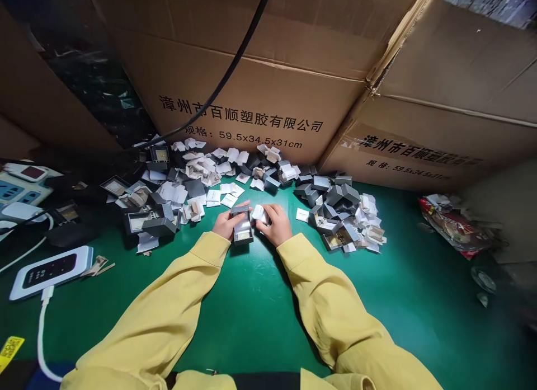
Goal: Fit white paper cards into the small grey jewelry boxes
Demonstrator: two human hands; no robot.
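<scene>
My left hand is closed around the side of a small dark box, whose inside looks pale and shiny. Just to its right, my right hand pinches a small white piece, perhaps folded paper or card; its exact kind does not show. Both hands are close together over the green tabletop. Beyond them lie flat white cards. A heap of small dark boxes and pale folded papers spreads behind and to the left, and another pile of dark boxes lies to the right.
Large cardboard cartons wall off the back, with a black cable hanging before them. At left are a white device on a white cable and a power strip. A red plastic packet lies at right.
</scene>
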